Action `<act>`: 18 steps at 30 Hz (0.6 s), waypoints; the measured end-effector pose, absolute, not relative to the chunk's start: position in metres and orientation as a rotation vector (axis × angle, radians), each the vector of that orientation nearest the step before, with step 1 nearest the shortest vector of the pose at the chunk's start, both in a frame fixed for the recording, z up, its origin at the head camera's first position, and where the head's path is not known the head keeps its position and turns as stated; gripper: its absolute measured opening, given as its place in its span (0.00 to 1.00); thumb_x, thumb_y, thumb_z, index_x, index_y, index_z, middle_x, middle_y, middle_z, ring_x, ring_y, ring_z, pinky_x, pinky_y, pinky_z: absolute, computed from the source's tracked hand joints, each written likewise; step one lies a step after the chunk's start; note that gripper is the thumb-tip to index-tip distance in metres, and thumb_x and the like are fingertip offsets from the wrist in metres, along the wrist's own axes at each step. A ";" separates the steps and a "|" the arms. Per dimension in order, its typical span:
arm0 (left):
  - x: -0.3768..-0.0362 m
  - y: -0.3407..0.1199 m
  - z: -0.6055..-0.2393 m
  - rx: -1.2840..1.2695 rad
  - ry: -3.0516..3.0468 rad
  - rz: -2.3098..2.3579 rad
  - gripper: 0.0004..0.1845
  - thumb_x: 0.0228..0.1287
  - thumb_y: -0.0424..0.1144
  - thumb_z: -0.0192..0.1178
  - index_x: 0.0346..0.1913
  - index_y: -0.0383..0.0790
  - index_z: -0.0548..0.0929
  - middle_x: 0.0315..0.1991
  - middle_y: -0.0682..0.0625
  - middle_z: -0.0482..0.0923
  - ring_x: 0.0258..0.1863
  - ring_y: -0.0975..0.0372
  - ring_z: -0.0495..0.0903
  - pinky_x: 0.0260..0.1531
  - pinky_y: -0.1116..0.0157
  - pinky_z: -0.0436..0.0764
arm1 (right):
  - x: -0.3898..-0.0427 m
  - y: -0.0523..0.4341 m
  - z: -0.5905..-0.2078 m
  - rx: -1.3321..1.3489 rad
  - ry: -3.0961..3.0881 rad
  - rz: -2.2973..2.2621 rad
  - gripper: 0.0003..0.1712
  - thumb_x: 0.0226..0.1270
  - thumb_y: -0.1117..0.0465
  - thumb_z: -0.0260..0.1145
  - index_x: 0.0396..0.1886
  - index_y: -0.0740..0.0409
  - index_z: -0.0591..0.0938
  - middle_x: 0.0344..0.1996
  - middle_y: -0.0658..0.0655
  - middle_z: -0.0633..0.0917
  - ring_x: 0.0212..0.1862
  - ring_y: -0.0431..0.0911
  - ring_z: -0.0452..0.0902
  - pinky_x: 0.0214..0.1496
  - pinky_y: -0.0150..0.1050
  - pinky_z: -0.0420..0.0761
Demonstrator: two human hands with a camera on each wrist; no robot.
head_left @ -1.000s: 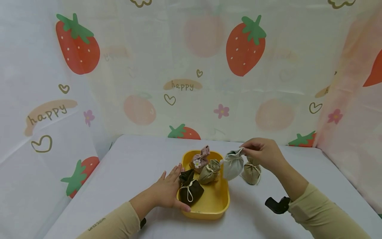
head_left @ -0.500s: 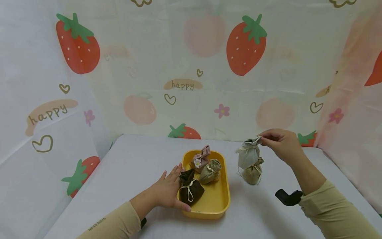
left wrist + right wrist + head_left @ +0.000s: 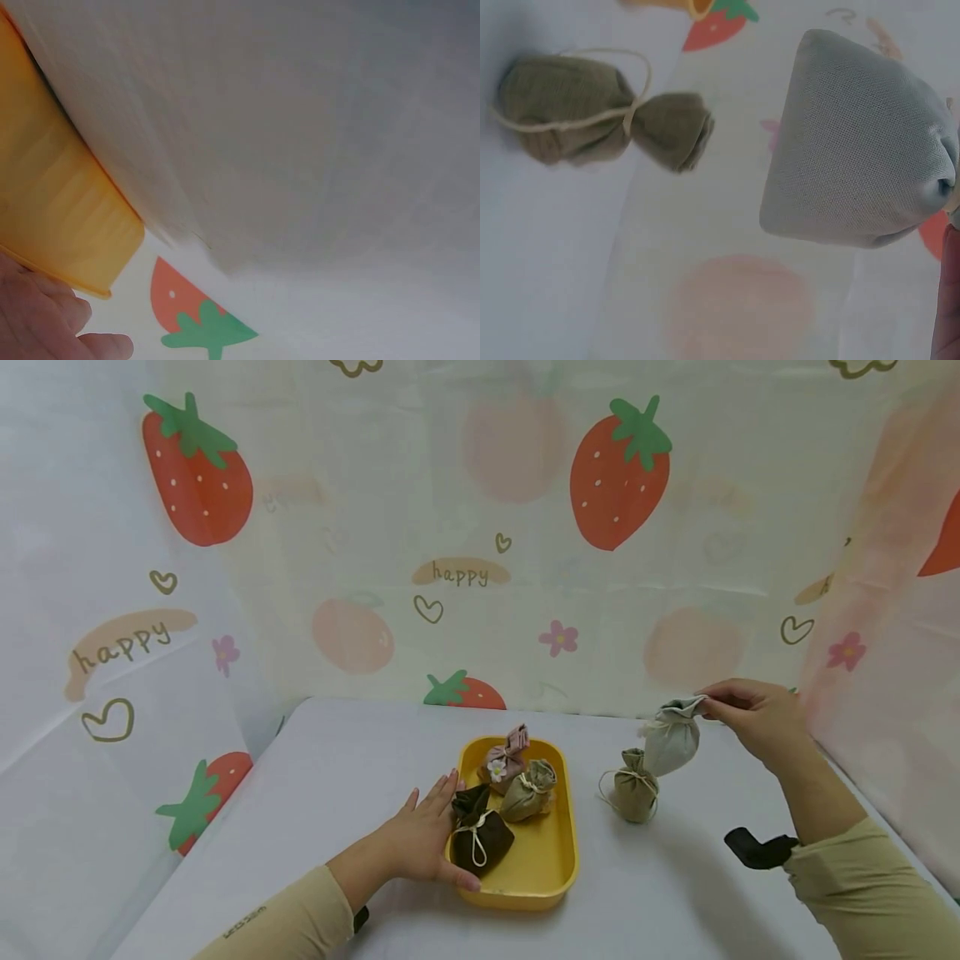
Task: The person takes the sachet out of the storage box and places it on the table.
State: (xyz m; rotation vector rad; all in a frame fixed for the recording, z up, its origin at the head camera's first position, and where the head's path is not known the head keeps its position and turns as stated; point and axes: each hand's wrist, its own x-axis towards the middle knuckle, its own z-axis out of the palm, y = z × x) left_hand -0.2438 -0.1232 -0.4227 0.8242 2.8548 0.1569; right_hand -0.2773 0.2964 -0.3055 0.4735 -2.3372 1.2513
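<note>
Right hand (image 3: 757, 717) fingers pinch the gathered neck of the pale grey drawstring cloth pouch (image 3: 672, 739); it hangs below-left of them, above the counter's (image 3: 337, 777) far right edge. Left hand (image 3: 420, 839), fingers straight, rests against the yellow plastic tray (image 3: 558, 868).

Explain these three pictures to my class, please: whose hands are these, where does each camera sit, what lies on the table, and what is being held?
A person works with two bare hands. One camera is worn on the head, one on each wrist. From the head view, the left hand rests flat against a yellow tray that holds a brown pouch, an olive pouch and a pink pouch. The right hand pinches the top of a grey pouch, lifted above the white table. A tan pouch sits on the table beside the tray.
</note>
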 end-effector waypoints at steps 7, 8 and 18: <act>-0.244 -0.124 -0.425 0.821 2.856 0.160 0.68 0.31 0.85 0.44 0.69 0.34 0.56 0.72 0.43 0.29 0.71 0.53 0.33 0.62 0.42 0.46 | -0.280 0.318 -0.313 0.413 -2.386 1.165 0.10 0.57 0.63 0.67 0.35 0.68 0.83 0.24 0.44 0.85 0.27 0.27 0.78 0.32 0.20 0.74; -0.244 -0.124 -0.425 0.819 2.856 0.155 0.68 0.31 0.85 0.44 0.69 0.34 0.56 0.72 0.43 0.29 0.71 0.53 0.33 0.62 0.42 0.46 | -0.280 0.321 -0.314 0.411 -2.405 1.147 0.10 0.58 0.63 0.67 0.34 0.68 0.83 0.24 0.43 0.85 0.27 0.27 0.77 0.32 0.20 0.74; -0.245 -0.124 -0.425 0.820 2.855 0.165 0.67 0.32 0.84 0.46 0.69 0.34 0.56 0.72 0.43 0.29 0.71 0.53 0.33 0.62 0.42 0.45 | -0.281 0.341 -0.328 0.411 -2.533 1.120 0.11 0.59 0.62 0.66 0.35 0.68 0.82 0.24 0.39 0.84 0.28 0.29 0.79 0.35 0.18 0.73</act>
